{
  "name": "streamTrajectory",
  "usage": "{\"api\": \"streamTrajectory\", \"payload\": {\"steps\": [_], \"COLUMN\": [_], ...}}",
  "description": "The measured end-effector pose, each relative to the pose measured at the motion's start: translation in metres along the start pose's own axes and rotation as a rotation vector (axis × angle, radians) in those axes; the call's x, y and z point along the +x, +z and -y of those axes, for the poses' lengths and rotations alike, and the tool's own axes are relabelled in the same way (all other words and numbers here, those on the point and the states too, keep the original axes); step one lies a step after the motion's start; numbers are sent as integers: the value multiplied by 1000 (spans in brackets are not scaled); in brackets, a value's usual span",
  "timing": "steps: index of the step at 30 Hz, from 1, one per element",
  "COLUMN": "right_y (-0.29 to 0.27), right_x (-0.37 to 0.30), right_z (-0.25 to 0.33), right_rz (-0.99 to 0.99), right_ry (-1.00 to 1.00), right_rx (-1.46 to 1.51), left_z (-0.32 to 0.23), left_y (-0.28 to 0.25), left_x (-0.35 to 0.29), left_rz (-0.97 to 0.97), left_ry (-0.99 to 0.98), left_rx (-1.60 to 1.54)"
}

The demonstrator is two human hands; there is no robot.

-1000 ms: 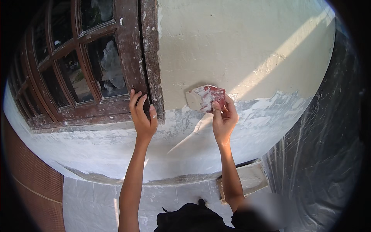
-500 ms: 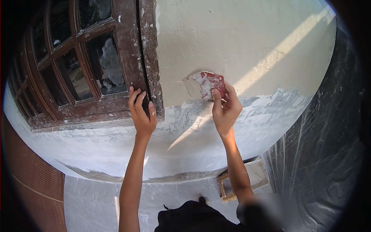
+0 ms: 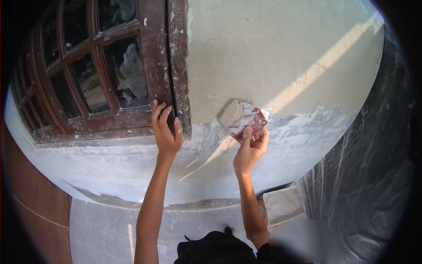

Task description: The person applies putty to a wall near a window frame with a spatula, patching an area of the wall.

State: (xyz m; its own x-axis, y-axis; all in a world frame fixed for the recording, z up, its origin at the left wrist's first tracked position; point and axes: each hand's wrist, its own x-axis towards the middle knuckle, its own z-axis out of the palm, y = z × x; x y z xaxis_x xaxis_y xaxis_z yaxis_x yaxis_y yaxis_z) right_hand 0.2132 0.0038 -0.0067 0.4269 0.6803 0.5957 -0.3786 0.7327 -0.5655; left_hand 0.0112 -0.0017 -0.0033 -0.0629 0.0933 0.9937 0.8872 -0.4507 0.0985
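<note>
My right hand (image 3: 251, 152) grips a putty spreader (image 3: 243, 118), a flat plate with a red part and a pale part, smeared with white filler. Thumb in front and fingers behind, it holds the spreader tilted against or close to the wall (image 3: 246, 53); contact cannot be made out. Beige paint covers the wall's upper part, while rough white filler coats the lower band. My left hand (image 3: 168, 132) rests with spread fingers on the lower corner of the brown wooden window frame (image 3: 160, 83), holding nothing.
Dark glass panes (image 3: 125, 70) fill the window on the left. Below, a tray of pale filler (image 3: 283, 204) sits on the grey tiled floor (image 3: 176, 224). Dark plastic sheeting (image 3: 365, 176) hangs at the right, and a brown woven panel (image 3: 37, 193) stands at lower left.
The spreader in my right hand has come down the wall and turned. My left hand keeps its place on the frame. More of the filler tray shows now.
</note>
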Motion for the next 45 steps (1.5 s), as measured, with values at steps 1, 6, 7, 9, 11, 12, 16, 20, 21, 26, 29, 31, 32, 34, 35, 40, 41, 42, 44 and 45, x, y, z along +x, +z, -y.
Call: {"api": "streamTrajectory", "payload": {"steps": [1,6,7,9,11,12,16,20,21,26,29,31,32,34,35,40,41,42,44,45], "right_y": [3,5,-4,-18,-19,-20,-7,-12,-11,2,7,7,6,5,2,-2,-4,-4,-7,-4], "right_x": [0,5,6,8,16,23,43,76,77,77,90,94,92,84,82,98,98,99,96,91], "right_z": [0,-17,-17,-9,3,7,20,33,39,51,53,53,54,56,51,49,51,53,52,50], "right_rz": [28,60,66,19,4,127,364,358,359,603,554,502,525,593,617,522,519,530,589,637], "right_ry": [-26,-9,-16,15,6,-42,-187,-314,-314,-235,-262,-291,-286,-245,-209,-229,-230,-187,-115,-182], "right_rx": [0,-28,-19,-17,-1,-67,-301,-319,-321,-555,-544,-469,-440,-446,-521,-448,-450,-386,-387,-446], "left_z": [1,0,1,0,1,0,1,0,0,1,3,2,2,2,3,4,4,3,6,5], "left_y": [1,1,0,-2,-2,-2,-3,0,1,0,-1,-2,-3,-1,-1,-1,-3,-3,-3,-5], "left_x": [-1,-2,-1,-2,-2,-1,-1,-2,-2,-1,0,-1,-1,-2,-2,-1,-2,-2,-1,-2], "left_rz": [-4,2,3,0,2,2,8,5,4,0,-5,-6,-4,-7,-7,-12,-10,-10,-2,10], "left_ry": [0,-2,-4,-6,-16,-14,-12,-18,-18,-12,-23,-27,-23,-25,-24,-21,-27,-33,-31,-36], "left_rx": [-7,-29,-27,-27,-32,-35,-36,-41,-45,-53,-52,-60,-49,-55,-56,-84,-85,-89,-94,-95]}}
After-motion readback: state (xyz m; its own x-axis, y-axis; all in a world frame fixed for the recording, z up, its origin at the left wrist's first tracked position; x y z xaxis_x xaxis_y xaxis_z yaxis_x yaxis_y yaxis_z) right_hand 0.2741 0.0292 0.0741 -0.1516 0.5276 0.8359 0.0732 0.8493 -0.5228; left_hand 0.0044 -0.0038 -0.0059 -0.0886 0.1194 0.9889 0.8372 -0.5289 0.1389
